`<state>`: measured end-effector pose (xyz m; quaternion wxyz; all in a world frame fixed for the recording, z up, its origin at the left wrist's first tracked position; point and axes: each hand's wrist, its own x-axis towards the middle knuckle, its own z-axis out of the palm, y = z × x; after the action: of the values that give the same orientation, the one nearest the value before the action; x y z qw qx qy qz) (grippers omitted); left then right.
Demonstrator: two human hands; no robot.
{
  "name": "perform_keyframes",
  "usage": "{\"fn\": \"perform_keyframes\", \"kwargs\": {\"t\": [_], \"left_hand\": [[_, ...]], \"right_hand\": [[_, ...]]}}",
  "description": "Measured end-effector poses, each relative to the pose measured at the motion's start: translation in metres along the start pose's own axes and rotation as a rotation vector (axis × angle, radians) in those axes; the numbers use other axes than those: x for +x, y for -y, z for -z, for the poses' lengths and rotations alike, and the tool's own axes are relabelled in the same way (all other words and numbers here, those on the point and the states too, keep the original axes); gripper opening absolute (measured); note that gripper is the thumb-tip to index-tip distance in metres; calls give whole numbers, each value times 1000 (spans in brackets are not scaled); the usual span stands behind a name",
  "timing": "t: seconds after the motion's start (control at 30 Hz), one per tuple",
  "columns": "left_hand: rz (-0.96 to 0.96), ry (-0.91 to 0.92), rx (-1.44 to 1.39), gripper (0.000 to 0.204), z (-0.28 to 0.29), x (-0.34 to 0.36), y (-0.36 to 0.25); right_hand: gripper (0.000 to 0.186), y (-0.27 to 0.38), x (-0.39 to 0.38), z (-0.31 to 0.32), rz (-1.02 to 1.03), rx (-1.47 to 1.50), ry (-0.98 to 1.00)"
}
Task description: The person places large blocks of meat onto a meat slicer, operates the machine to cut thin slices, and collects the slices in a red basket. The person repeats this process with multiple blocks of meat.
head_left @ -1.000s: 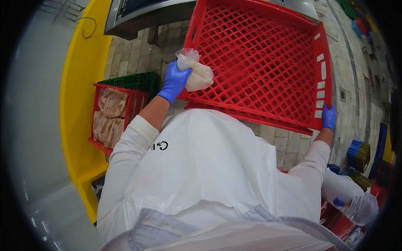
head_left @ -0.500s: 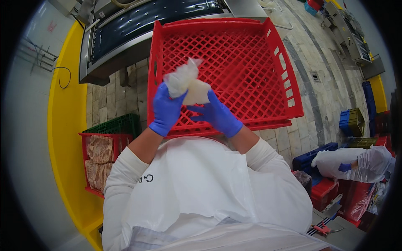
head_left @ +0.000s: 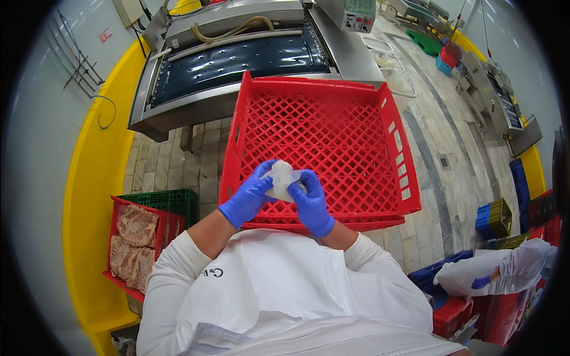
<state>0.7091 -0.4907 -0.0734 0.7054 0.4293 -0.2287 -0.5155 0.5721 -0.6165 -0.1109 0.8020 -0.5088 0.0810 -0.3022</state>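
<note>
Both my hands wear blue gloves and meet over the near side of a large red plastic crate (head_left: 399, 155). Between them is a small crumpled piece of thin, translucent white plastic film (head_left: 281, 181); whether it is a bag or a sheet I cannot tell. My left hand (head_left: 248, 197) is closed on its left edge. The fingers and thumb of my right hand (head_left: 311, 204) pinch its right edge. Beneath the film shows the crate's latticed bottom, and a second red rim shows under the near edge.
A steel machine with a dark belt (head_left: 237, 62) stands beyond the crate. At left, a red crate of packed raw meat (head_left: 138, 225) sits beside a green crate (head_left: 169, 200). A co-worker in white (head_left: 499, 270) bends among crates at right. A yellow wall base (head_left: 89, 196) runs along the left.
The film has been drawn nearer my body and bunched smaller between my hands, which have come closer together. My view has tilted up, showing more of the machine.
</note>
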Motion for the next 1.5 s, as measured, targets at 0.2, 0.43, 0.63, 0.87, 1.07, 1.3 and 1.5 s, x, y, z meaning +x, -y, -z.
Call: {"fn": "perform_keyframes", "kwargs": {"t": [0.2, 0.43, 0.63, 0.87, 1.07, 1.3, 1.5], "left_hand": [[123, 28, -68, 51, -3, -8, 3], [-95, 40, 741, 69, -9, -7, 8], [38, -59, 346, 101, -34, -16, -14], [-43, -106, 382, 88, -35, -29, -38], [-143, -300, 396, 62, 36, -72, -37], [-114, -655, 364, 54, 124, -163, -7], [-79, -965, 388, 51, 191, -251, 51]], "right_hand": [[84, 32, 4, -11, 325, -780, 247], [89, 38, 6, -26, 534, -1386, 474], [64, 34, 15, -7, 384, -1276, 460], [28, 52, 49, 46, 552, -1208, 122], [24, 147, 103, 107, 421, -610, -332], [57, 345, 109, 134, 1121, -684, -438], [65, 431, 64, 201, 1200, -854, -639]]}}
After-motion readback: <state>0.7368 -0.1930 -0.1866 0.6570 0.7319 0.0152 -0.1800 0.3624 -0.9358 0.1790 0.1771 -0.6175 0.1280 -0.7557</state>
